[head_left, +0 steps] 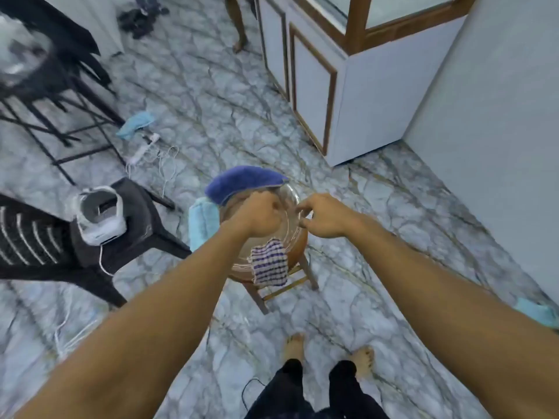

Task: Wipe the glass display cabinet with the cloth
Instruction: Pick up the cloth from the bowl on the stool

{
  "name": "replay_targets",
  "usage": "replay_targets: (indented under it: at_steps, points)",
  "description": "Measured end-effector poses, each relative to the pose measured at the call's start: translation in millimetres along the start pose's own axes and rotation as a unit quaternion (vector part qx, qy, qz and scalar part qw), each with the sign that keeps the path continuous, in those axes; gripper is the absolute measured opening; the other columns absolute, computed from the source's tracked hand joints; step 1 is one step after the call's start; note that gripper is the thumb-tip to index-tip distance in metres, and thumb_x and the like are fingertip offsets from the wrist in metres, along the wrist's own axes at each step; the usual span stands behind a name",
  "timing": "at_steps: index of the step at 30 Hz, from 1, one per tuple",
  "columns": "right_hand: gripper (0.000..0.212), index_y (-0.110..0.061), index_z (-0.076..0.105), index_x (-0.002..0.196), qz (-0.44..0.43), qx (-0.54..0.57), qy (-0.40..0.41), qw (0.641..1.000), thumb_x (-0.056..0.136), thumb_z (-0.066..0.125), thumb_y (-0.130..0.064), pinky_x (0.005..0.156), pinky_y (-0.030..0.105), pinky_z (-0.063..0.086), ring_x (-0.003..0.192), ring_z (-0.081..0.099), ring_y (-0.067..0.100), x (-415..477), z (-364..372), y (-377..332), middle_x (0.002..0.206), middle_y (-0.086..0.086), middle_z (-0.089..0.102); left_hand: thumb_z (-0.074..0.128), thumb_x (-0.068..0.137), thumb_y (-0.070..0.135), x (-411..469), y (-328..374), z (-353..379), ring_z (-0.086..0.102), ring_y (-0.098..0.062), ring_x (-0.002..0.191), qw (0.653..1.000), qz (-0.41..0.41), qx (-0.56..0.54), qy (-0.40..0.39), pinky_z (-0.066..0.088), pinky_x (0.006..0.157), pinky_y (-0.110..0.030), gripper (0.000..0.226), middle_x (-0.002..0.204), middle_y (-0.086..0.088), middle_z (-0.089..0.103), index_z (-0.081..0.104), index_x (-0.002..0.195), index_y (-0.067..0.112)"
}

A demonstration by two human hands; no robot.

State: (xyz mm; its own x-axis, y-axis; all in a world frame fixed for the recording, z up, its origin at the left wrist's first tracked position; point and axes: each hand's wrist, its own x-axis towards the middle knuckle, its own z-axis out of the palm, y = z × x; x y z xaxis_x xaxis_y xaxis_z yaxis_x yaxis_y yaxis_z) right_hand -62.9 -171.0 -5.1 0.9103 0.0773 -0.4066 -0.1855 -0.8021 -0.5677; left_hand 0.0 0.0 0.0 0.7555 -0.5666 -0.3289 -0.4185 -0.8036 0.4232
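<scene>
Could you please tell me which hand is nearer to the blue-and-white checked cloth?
Left. The left hand is over the glass bowl, just beyond the checked cloth on its near rim; the right hand is further off, at the bowl's right side.

The left forearm point(157, 303) and right forearm point(438, 291) are bare. Dark trousers point(290, 385) end above 2 bare feet point(295, 346), just nearer than the wooden stool point(312, 275).

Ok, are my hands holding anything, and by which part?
Cannot be told. The left hand is curled over the glass bowl, its grasp hidden; the right hand reaches the bowl's rim, too blurred to judge.
</scene>
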Motion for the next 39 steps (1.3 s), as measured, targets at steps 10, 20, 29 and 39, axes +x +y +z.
replay_targets:
  at_steps: [10, 20, 29, 39]
  points:
    - [0.037, -0.006, 0.067, 0.125, 0.070, 0.036, -0.051, 0.996, 0.089, 0.072, -0.014, 0.092, 0.041, 0.058, 0.108, 0.067, 0.029, 22, 73, -30, 0.123, 0.014, 0.069, 0.062, 0.098, 0.028, -27, -60, 36, 0.064, -0.022, 0.104, 0.972, -0.113, -0.072, -0.194, 0.049, 0.087, -0.032, 0.028, 0.114, -0.006, 0.071, 0.073, 0.117, 0.013]
    - [0.018, -0.008, 0.078, 0.098, 0.062, 0.193, 0.063, 0.977, 0.081, 0.082, -0.006, 0.067, 0.029, 0.051, 0.068, 0.062, 0.011, -36, -5, 36, 0.078, 0.000, 0.071, 0.079, 0.084, 0.021, 14, 46, -6, 0.065, -0.017, 0.079, 0.987, 0.015, -0.020, -0.162, 0.050, 0.066, -0.030, 0.006, 0.085, 0.000, 0.073, 0.076, 0.087, 0.018]
    - [0.018, -0.009, 0.081, 0.101, 0.153, 0.237, 0.337, 0.898, 0.083, 0.083, -0.013, 0.078, 0.037, 0.060, 0.084, 0.072, 0.018, -187, -134, 206, 0.091, 0.006, 0.077, 0.085, 0.082, 0.016, 95, 296, 33, 0.064, -0.026, 0.073, 0.972, 0.211, -0.053, -0.094, 0.054, 0.068, -0.040, 0.015, 0.086, -0.016, 0.074, 0.074, 0.091, 0.011]
    - [0.026, -0.016, 0.058, 0.082, 0.199, 0.199, 0.632, 0.723, 0.083, 0.078, 0.001, 0.059, 0.024, 0.052, 0.058, 0.061, 0.009, -402, -239, 309, 0.066, -0.006, 0.067, 0.079, 0.085, 0.002, 110, 581, 68, 0.064, -0.006, 0.061, 0.865, 0.426, -0.242, -0.107, 0.053, 0.059, -0.018, 0.028, 0.083, -0.007, 0.070, 0.056, 0.091, 0.018]
